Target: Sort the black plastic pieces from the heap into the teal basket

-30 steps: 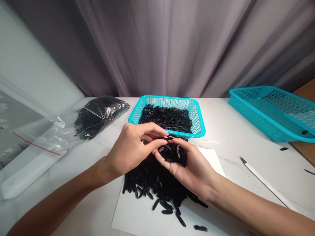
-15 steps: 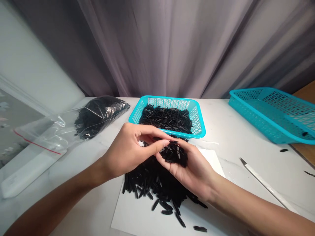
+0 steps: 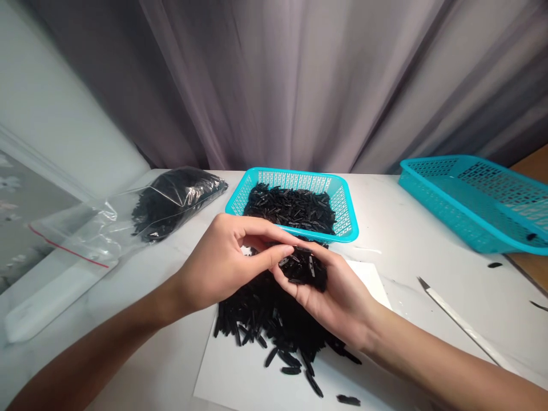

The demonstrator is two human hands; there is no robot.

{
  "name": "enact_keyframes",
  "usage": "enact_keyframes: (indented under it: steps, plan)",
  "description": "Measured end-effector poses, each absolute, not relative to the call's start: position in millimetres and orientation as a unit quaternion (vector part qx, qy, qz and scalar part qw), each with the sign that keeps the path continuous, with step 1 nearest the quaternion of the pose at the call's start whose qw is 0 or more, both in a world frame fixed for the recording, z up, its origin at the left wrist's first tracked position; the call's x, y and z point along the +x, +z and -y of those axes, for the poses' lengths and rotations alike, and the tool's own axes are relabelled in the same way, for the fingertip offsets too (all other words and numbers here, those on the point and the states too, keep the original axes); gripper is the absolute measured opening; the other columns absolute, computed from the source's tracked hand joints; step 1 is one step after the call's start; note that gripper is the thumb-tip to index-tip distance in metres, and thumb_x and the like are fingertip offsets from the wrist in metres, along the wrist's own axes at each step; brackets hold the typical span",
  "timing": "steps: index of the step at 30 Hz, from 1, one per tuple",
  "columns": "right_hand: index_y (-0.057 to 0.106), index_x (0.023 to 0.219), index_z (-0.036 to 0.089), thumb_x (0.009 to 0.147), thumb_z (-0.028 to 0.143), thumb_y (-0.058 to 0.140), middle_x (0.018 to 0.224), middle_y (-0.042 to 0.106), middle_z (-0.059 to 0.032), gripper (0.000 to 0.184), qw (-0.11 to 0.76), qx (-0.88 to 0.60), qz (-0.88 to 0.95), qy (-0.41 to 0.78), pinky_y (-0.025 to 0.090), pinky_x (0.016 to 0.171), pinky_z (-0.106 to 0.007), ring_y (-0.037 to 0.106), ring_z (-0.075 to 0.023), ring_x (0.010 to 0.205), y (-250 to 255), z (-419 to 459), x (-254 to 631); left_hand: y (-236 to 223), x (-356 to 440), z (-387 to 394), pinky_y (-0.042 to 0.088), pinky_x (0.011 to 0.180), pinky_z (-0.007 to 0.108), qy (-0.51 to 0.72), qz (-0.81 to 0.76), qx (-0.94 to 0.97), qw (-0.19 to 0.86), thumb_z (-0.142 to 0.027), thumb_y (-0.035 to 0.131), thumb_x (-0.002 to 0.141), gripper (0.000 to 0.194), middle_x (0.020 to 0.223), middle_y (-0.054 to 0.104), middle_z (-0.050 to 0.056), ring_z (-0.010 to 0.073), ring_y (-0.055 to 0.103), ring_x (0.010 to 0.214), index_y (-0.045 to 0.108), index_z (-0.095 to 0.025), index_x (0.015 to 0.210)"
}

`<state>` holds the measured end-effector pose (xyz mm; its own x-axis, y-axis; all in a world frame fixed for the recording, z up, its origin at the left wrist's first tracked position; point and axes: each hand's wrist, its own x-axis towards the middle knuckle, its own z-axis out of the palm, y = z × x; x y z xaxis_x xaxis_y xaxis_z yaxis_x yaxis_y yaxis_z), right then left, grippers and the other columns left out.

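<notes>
My right hand (image 3: 331, 305) is cupped, palm up, around a handful of small black elongated pieces (image 3: 306, 271), some showing pale, shiny spots. Above that palm, my left hand (image 3: 233, 257) has thumb and forefinger pinched together at the right hand's fingertips. A dark sliver of one black piece shows at the pinch; most of it is hidden by the fingers. Beneath both hands a loose pile of the same black pieces (image 3: 295, 328) lies on a white sheet (image 3: 240, 379), with several strays toward its front edge.
Behind the hands stands a turquoise basket (image 3: 351, 220) holding many black pieces. A clear zip bag (image 3: 180, 197) of them lies at left, over a white block (image 3: 51, 302). On the right are a craft knife (image 3: 458, 319) and another turquoise basket (image 3: 454, 220), with a few stray pieces nearby.
The black piece at my left fingertips stuck out more before and is now mostly covered. The hands hold nearly the same pose; the whole view has shifted very slightly.
</notes>
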<state>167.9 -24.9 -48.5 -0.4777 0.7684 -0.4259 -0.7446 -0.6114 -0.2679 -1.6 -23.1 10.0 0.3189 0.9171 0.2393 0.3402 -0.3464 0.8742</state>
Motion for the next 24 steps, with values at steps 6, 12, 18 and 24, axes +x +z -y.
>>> enact_keyframes:
  steps: [6, 12, 18, 24]
  plan:
    - [0.073, 0.087, 0.009, 0.087, 0.007, 0.063, 0.085, 0.077, -0.0106, 0.010, 0.436, -0.248, 0.024, 0.865, 0.065, 0.080, -0.033, 0.075, -0.0182, 0.079, -48.6, 24.8, 168.1, 11.2, -2.9, 24.9, 0.064, 0.072, 0.016, 0.397, -0.437, 0.720, 0.364, -0.015, 0.075, 0.083, 0.014, 0.089, 0.081, -0.002, 0.0140, 0.077, 0.078, 0.082, -0.024, 0.093]
    - [0.073, 0.084, 0.011, 0.087, 0.007, 0.061, 0.084, 0.078, -0.0091, 0.013, 0.428, -0.242, 0.021, 0.870, 0.065, 0.081, -0.033, 0.075, -0.0175, 0.079, -50.5, 23.9, 167.5, 11.8, -2.2, 24.7, 0.064, 0.066, 0.016, 0.402, -0.446, 0.716, 0.356, -0.016, 0.077, 0.081, 0.012, 0.086, 0.081, -0.002, 0.0153, 0.077, 0.077, 0.082, -0.023, 0.089]
    - [0.073, 0.080, 0.011, 0.086, 0.006, 0.062, 0.079, 0.077, -0.0082, 0.014, 0.433, -0.244, 0.026, 0.867, 0.065, 0.080, -0.032, 0.075, -0.0170, 0.076, -51.1, 24.5, 166.9, 9.6, -0.7, 22.3, 0.063, 0.068, 0.014, 0.414, -0.438, 0.727, 0.330, -0.014, 0.077, 0.081, 0.011, 0.085, 0.081, -0.002, 0.0134, 0.077, 0.077, 0.081, -0.021, 0.089]
    - [0.073, 0.078, 0.011, 0.084, 0.006, 0.064, 0.079, 0.076, -0.0074, 0.011, 0.435, -0.246, 0.028, 0.866, 0.064, 0.081, -0.032, 0.074, -0.0163, 0.076, -50.1, 25.4, 167.1, 13.4, 1.2, 28.9, 0.063, 0.068, 0.015, 0.427, -0.427, 0.746, 0.283, -0.012, 0.078, 0.080, 0.013, 0.085, 0.081, -0.002, 0.0125, 0.077, 0.075, 0.082, -0.020, 0.090]
